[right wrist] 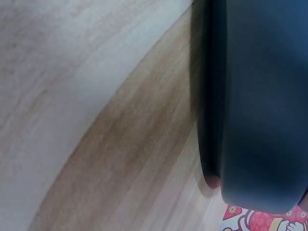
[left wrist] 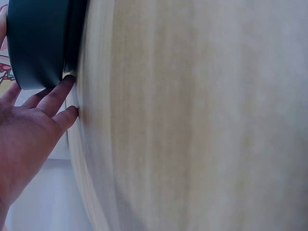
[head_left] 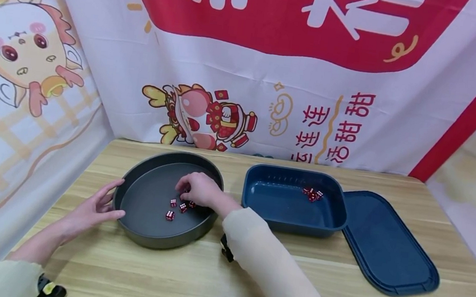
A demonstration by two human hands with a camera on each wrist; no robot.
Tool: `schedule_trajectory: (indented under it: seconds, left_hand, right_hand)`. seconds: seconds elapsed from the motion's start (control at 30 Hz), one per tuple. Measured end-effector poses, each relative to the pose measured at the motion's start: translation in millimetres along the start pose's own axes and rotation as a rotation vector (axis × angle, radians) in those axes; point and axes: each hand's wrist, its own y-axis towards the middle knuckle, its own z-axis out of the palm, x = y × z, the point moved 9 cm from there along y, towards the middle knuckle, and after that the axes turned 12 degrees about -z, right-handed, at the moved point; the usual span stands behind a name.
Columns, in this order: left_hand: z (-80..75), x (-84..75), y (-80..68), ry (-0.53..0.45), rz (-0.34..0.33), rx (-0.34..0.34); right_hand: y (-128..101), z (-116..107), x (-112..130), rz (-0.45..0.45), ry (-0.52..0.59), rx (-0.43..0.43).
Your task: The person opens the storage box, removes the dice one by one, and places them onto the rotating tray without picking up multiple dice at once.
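Now, L to R: your left hand (head_left: 92, 208) rests flat w/ fingers straight against the outer wall of the round grey pan (head_left: 152, 239), steadying it on the worktop (head_left: 205, 282). Your right hand (head_left: 198, 189) is inside the pan, fingers curled over the red dice (head_left: 170, 215); can't tell if one's pinched. Some dice already sit in the blue bin (head_left: 257, 207), its lid (head_left: 389, 249) just beside. Prob. mid-transfer: next needs a firm pinch, then a lift clear of the pan rim.
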Motion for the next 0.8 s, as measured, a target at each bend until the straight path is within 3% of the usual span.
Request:
schedule_trajectory:
  seconds: [0.43, 0.8]
  left_hand:
    - [-0.7, -1.1, -0.7, 0.034, 0.019, -0.010]
    - [0.0, -1.5, -0.8, 0.039, 0.021, -0.013]
  right_hand:
    - [-23, -28, 11, -0.055, 0.080, -0.027]
    - [-73, -65, 10, -0.114, 0.132, -0.035]
